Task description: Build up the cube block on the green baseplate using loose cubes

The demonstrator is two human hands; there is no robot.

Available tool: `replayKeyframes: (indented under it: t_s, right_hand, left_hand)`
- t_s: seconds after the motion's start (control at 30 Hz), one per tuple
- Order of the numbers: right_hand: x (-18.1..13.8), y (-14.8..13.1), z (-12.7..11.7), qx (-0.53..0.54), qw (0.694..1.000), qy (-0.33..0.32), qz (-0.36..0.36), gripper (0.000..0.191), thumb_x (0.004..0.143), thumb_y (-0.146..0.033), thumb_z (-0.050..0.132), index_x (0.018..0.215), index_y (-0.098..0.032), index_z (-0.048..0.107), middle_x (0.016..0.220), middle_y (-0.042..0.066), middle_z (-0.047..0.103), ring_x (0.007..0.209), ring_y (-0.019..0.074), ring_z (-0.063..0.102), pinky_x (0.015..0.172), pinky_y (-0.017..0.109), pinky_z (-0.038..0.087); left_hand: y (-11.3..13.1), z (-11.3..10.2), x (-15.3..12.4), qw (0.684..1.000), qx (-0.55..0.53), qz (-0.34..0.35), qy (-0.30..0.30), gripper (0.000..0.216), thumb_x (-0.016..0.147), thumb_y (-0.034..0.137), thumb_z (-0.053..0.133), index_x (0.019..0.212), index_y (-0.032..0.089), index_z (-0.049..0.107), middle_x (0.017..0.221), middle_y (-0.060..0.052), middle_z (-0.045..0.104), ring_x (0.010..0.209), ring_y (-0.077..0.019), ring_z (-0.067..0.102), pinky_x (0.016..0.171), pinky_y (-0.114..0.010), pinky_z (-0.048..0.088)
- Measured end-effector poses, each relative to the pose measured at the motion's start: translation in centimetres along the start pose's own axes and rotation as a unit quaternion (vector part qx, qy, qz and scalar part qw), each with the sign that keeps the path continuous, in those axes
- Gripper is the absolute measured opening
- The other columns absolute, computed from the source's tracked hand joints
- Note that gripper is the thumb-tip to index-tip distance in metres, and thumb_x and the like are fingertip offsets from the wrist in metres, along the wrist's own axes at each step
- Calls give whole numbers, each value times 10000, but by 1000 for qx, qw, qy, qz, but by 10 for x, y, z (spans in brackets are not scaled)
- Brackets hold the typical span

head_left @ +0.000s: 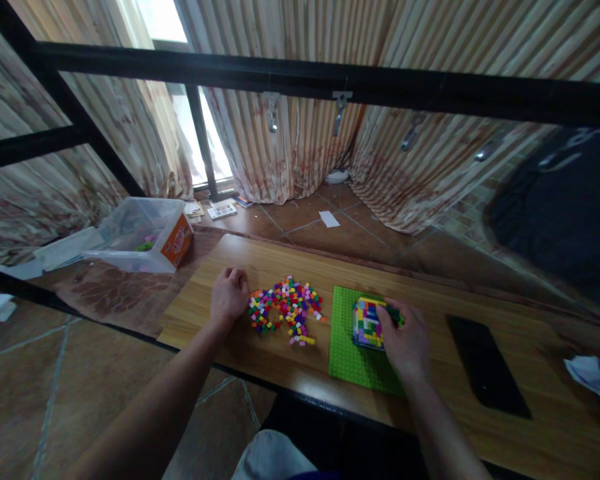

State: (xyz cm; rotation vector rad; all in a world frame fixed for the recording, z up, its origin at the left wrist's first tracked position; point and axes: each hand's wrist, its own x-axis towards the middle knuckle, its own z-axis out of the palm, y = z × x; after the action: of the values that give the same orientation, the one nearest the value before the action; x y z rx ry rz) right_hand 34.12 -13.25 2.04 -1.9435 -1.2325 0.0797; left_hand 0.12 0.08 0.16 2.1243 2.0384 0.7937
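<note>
The right hand (406,339) closes around the multicoloured brick block (366,325), which stands on the green baseplate (347,357) on the wooden table (280,257). The left hand (229,295) rests with curled fingers, touching the loose brick pile (287,310); whether it holds a brick, I cannot tell.

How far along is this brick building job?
A multicoloured block several layers high already stands on the green baseplate. The right hand curls around its right side; the left hand rests beside the pile of loose bricks. Many bricks lie unused there and much of the baseplate is bare, so plenty seems left.
</note>
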Motion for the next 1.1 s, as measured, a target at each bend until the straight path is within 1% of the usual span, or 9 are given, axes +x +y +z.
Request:
replayKeyframes:
  t_s: [0.2,0.4,0.53,0.7,0.8,0.87,1.0,1.03,1.1]
  right_hand:
    - [0,1,-1,25,999,-20,38,476,843,-547,510,1027,-150,698,1044,133,648,978,255,591,906,418,445]
    - [2,3,0,32,998,-21,46,464,829,-545,524,1021,-164,706,1024,122,652,930,244,601,860,398,453]
    - [2,2,1,37,998,-26,51,463,828,-543,521,1020,-167,710,1034,125,657,931,240,604,852,386,455]
    - [2,7,2,52,997,-23,45,465,808,-550,550,1010,-167,717,1020,124,675,941,246,608,862,408,459]
    - [3,12,-1,80,993,-36,73,495,805,-569,558,1042,-164,716,1069,128,682,970,252,623,859,404,472]
    - [3,12,-8,84,993,-18,86,507,826,-566,537,1069,-157,712,1071,129,687,975,257,633,842,395,481]
    - [-1,-4,-25,61,996,41,54,460,872,-516,498,1052,-152,713,1041,128,695,938,249,645,830,386,489]
    - [-4,-11,-28,64,996,45,41,436,878,-503,499,1034,-157,714,1030,124,698,927,245,647,838,388,491]
    - [-13,-27,-30,76,997,25,6,380,885,-481,507,984,-180,717,1019,109,703,930,240,648,862,397,492]
  left_hand:
    - [-1,0,0,1000,1,-3,-5,234,884,194,465,959,202,687,1036,-90,640,998,-230,621,866,-324,493]
    - [-3,2,-1,1000,-4,6,1,239,896,197,461,980,192,685,1048,-94,636,998,-235,619,864,-330,495]
    - [-3,3,-1,1000,-4,9,3,245,909,206,451,988,188,683,1050,-94,632,1005,-236,617,875,-331,492]
    - [-3,4,0,1000,-6,1,5,226,891,198,465,947,207,684,1031,-86,635,996,-229,622,868,-320,493]
    - [-2,3,0,1000,-6,3,3,228,889,195,461,936,209,684,1021,-82,636,983,-222,622,865,-315,490]
    - [-1,2,0,1000,-7,5,2,231,889,194,459,932,207,685,1017,-83,636,979,-222,620,864,-317,490]
    - [0,1,-1,1000,-9,0,-3,241,883,175,455,934,197,689,1023,-95,633,971,-225,616,853,-324,491]
    - [1,0,-1,1000,-10,-2,-5,243,883,171,453,936,194,689,1026,-97,632,971,-224,615,852,-323,491]
    - [2,-1,-1,1000,-10,-4,-7,242,886,167,453,939,190,689,1028,-97,631,976,-225,613,856,-322,490]
